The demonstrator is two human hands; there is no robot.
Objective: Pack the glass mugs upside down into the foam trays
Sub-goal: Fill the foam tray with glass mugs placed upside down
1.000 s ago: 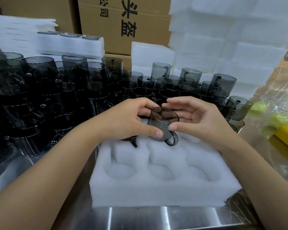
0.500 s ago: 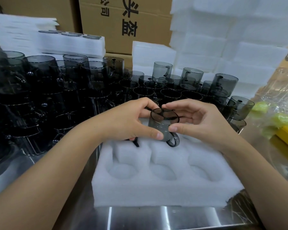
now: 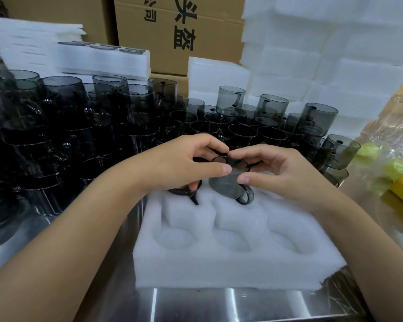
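In the head view, the left hand (image 3: 184,168) and the right hand (image 3: 282,173) meet over the back row of the white foam tray (image 3: 219,263), fingers and thumbs of both curled and pinching one smoky glass mug (image 3: 226,185) between them, its handle turned towards the camera just above the middle back pocket. A second mug (image 3: 184,191) sits in the back left pocket under the left hand. The tray lies on a steel surface (image 3: 219,307), with a crowd of loose mugs (image 3: 79,126) behind it and to its left.
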